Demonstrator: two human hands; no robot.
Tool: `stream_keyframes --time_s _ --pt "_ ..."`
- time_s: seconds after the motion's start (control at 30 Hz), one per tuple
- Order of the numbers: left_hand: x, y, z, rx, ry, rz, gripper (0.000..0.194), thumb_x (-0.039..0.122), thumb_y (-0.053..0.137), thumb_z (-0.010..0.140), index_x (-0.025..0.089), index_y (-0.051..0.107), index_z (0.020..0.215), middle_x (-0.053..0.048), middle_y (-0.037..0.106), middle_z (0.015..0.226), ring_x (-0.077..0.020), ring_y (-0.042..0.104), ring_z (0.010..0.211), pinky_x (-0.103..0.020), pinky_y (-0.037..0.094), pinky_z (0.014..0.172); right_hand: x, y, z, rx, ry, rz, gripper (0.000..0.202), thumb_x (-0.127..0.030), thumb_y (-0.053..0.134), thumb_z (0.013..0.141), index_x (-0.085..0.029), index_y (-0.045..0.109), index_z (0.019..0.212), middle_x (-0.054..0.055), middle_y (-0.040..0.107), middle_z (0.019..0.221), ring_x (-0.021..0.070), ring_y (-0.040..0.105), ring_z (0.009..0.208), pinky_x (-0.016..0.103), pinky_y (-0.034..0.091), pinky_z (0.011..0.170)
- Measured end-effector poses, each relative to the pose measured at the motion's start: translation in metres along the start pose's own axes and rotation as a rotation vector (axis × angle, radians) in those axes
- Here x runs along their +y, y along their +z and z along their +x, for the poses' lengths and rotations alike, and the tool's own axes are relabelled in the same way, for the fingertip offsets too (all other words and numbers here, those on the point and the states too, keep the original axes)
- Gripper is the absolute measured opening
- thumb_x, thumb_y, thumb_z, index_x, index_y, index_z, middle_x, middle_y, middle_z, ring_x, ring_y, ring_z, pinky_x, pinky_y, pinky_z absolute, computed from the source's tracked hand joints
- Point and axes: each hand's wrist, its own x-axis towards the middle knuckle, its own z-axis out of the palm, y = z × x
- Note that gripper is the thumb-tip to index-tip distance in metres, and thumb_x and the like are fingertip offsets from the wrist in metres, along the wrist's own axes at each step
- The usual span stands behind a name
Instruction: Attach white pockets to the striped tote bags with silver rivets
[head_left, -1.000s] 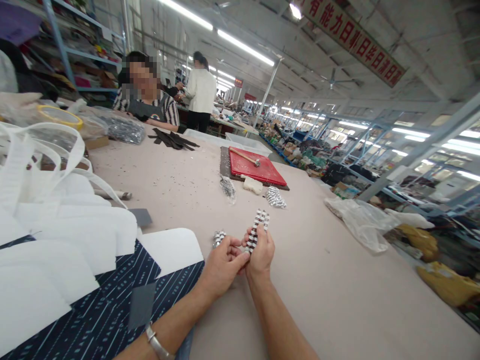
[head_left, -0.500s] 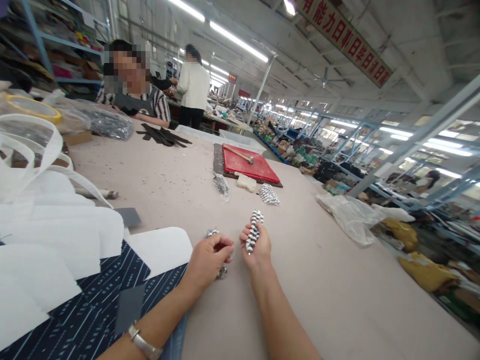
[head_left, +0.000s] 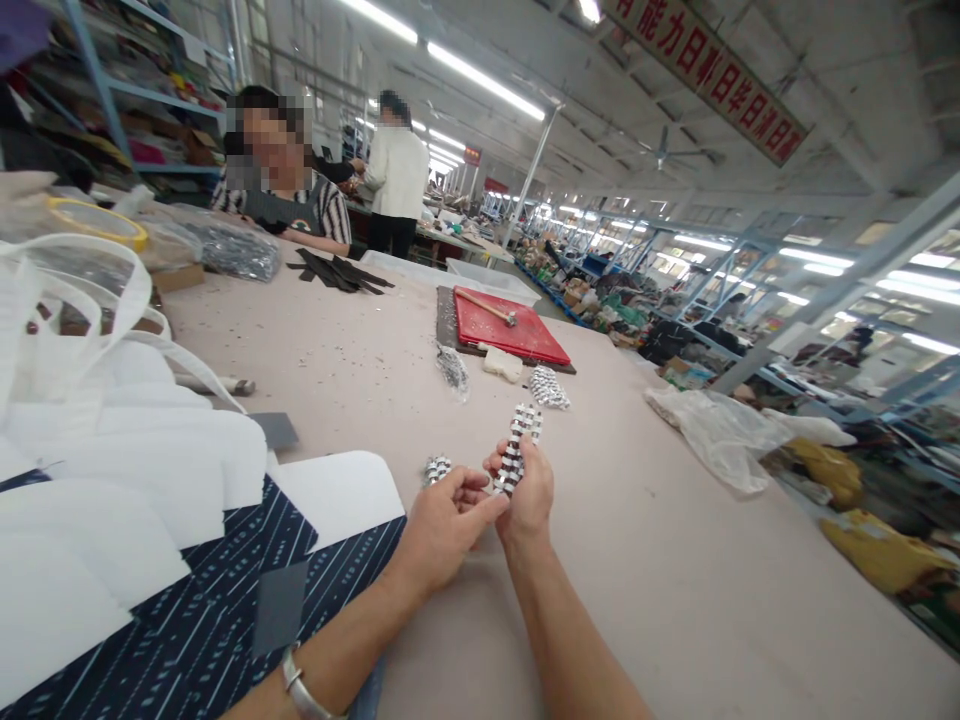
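My right hand (head_left: pixel 531 490) is closed around a bundle of small shiny silver metal pieces (head_left: pixel 516 450), stacked in neat rows with dark gaps. The bundle stands up out of the palm, its upper end free. My left hand (head_left: pixel 446 530), with a metal bangle (head_left: pixel 296 685) on its wrist, meets the bundle's lower end with thumb and fingertips drawn together. Whatever lies between those fingertips is hidden. Just behind the left hand, a small pile of similar metal pieces (head_left: pixel 436 468) rests on the table, partly covered by the hand.
Ahead lie a red board (head_left: pixel 517 335) with a hammer (head_left: pixel 487 307), a bag of metal pieces (head_left: pixel 452 372), a cream block (head_left: pixel 502 363) and another row-stacked bundle (head_left: pixel 549 387). White panels (head_left: pixel 337 495) and navy printed fabric (head_left: pixel 202 590) cover the left. A co-worker (head_left: pixel 289 200) sits across the table.
My left hand has moved right, from over the small pile to the lower end of the bundle. My right hand still holds the bundle, now turned slightly. The view has shifted a little.
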Motion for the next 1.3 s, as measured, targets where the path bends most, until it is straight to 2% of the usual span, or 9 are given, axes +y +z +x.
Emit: stream_keyframes --time_s 0.07,0.2,0.43,0.53,0.67,0.83,0.97,1.17,1.3 --pt "0.0 0.002 0.001 -0.026 -0.066 -0.1 0.031 0.041 0.072 0.066 0.018 0.061 0.083 -0.001 0.066 0.07 -0.0161 0.061 0.063 -0.024 0.047 0.05 0.0 0.003 -0.006 -0.008 -0.014 -0.05 0.035 -0.049 0.066 0.076 -0.015 0.058 0.075 -0.003 0.058 0.051 0.0085 0.05 0.041 0.018 0.038 0.038" --pt "-0.002 -0.001 0.006 -0.041 -0.163 -0.261 0.036 0.039 0.08 0.055 0.016 0.06 0.073 0.001 0.064 0.067 -0.0108 0.059 0.061 -0.02 0.047 0.055 0.0 0.006 -0.011 -0.004 -0.022 -0.077 0.036 -0.051 0.066 0.076 -0.015 0.058 0.074 -0.003 0.058 0.05 0.0088 0.051 0.042 0.017 0.038 0.039" --pt "-0.01 -0.005 0.009 -0.043 -0.227 -0.322 0.042 0.042 0.081 0.051 0.014 0.066 0.079 -0.002 0.067 0.076 -0.0096 0.06 0.062 -0.023 0.051 0.063 0.0 0.004 -0.004 -0.031 0.122 0.002 0.032 -0.049 0.062 0.076 -0.017 0.055 0.074 -0.005 0.054 0.05 0.0098 0.051 0.044 0.019 0.038 0.04" --pt "-0.01 -0.005 0.01 -0.032 -0.178 -0.229 0.035 0.04 0.076 0.056 0.015 0.065 0.077 0.0 0.064 0.066 -0.0106 0.058 0.056 -0.025 0.05 0.059 -0.001 0.004 0.0 -0.05 0.202 0.047 0.028 -0.047 0.059 0.077 -0.019 0.055 0.077 -0.006 0.052 0.053 0.0091 0.049 0.043 0.019 0.038 0.041" --pt "-0.006 -0.007 0.007 0.005 -0.035 0.01 0.019 0.036 0.065 0.068 0.019 0.067 0.075 0.002 0.059 0.056 -0.0128 0.053 0.05 -0.026 0.044 0.054 -0.003 0.0 0.008 -0.067 0.277 0.084 0.021 -0.039 0.057 0.078 -0.019 0.056 0.085 -0.007 0.05 0.059 0.0064 0.044 0.043 0.019 0.04 0.044" --pt "-0.001 -0.014 0.004 0.076 0.188 0.283 0.014 0.03 0.059 0.075 0.026 0.072 0.073 -0.001 0.071 0.077 -0.0206 0.062 0.078 -0.031 0.045 0.078 -0.001 -0.011 0.022 -0.036 0.278 0.05 0.023 -0.041 0.057 0.079 -0.019 0.055 0.084 -0.006 0.052 0.06 0.0063 0.044 0.043 0.016 0.037 0.04" --pt "0.003 -0.029 0.012 0.171 0.2 0.37 0.016 0.03 0.057 0.075 0.026 0.073 0.077 0.0 0.074 0.082 -0.0211 0.065 0.079 -0.031 0.046 0.08 0.005 -0.019 0.03 0.003 0.233 -0.039 0.031 -0.047 0.063 0.074 -0.018 0.053 0.077 -0.005 0.056 0.059 0.0061 0.046 0.042 0.015 0.036 0.037" --pt "-0.002 -0.067 0.029 0.362 0.103 0.416 0.016 0.032 0.057 0.075 0.025 0.071 0.079 0.0 0.075 0.083 -0.0228 0.067 0.084 -0.032 0.047 0.084 0.012 -0.028 0.042 0.062 0.12 -0.22 0.038 -0.051 0.07 0.065 -0.017 0.055 0.075 -0.004 0.06 0.059 0.0066 0.049 0.043 0.016 0.038 0.037" --pt "-0.011 -0.083 0.039 0.404 0.0 0.346 0.023 0.029 0.056 0.075 0.02 0.071 0.091 -0.003 0.076 0.082 -0.0204 0.07 0.072 -0.031 0.054 0.075 0.016 -0.034 0.054 0.063 0.038 -0.396 0.039 -0.052 0.07 0.063 -0.016 0.056 0.071 -0.003 0.06 0.059 0.008 0.049 0.043 0.018 0.038 0.037"
